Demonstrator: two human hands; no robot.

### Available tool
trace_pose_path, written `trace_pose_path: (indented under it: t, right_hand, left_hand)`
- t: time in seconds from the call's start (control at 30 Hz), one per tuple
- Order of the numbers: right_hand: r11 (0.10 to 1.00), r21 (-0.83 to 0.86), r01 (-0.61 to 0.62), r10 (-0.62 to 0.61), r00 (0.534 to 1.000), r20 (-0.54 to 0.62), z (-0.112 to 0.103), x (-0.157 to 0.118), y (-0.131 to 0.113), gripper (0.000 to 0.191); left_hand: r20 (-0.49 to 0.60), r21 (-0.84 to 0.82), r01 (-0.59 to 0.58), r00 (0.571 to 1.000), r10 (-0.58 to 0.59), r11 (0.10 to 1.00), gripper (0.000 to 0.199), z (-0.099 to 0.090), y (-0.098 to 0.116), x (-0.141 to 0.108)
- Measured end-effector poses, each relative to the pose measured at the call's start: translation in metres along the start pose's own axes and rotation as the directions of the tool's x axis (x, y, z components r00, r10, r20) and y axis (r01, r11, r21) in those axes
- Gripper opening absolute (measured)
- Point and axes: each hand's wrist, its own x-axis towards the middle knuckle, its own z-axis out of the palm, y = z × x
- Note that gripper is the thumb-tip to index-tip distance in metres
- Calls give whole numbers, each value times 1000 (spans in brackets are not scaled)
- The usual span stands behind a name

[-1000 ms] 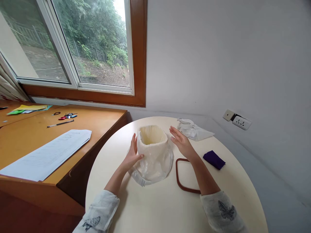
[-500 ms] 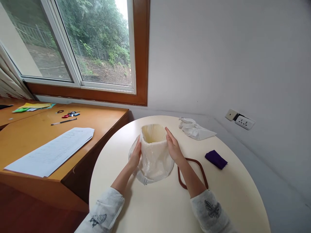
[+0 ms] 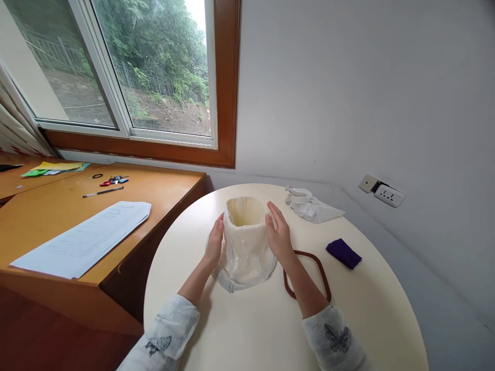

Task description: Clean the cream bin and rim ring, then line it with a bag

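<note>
A small bin [image 3: 245,226] lined with a thin, whitish plastic bag stands upright on the round table. The bag is folded over its rim and hangs loosely around the outside, bunched at the base. My left hand [image 3: 214,240] rests along the bin's left side, fingers extended against the bag. On the opposite side, my right hand [image 3: 278,234] is open, its thumb close to the rim and its fingers raised and slightly apart. Below my right forearm lies a brown rounded-square ring [image 3: 323,275], partly covered by the arm.
A crumpled white plastic bag [image 3: 311,206] lies at the table's back right, with a folded purple cloth [image 3: 344,253] nearer. The round table [image 3: 240,330] adjoins a wooden desk [image 3: 170,180] holding papers [image 3: 88,237], a pen [image 3: 102,192] and keys [image 3: 115,180]. Sockets [image 3: 390,196] are on the wall.
My right hand's fingers have shifted slightly outward from the rim. My left hand has moved a little along the bag's side. The bin stays in place.
</note>
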Motion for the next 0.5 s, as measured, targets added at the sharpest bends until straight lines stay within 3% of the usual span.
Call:
trace_pose_path:
  t: [0.07,0.17,0.3,0.5]
  right_hand:
    - [969,-142,201,-201,980,11,1,-4,-10,36]
    - [851,-286,441,-414,898,152,7,-9,-29,28]
    - [752,-379,540,-454,840,297,21,-11,-43,29]
    - [718,-432,546,-440,837,327,35,-14,-35,24]
  left_hand:
    - [-64,151,-48,996,58,987,43,-5,10,11]
    - [-48,260,-31,998,45,965,38,-13,31,33]
    - [137,465,-34,990,-34,885,39,-14,63,58]
    - [240,657,-168,971,8,735,38,-7,76,69]
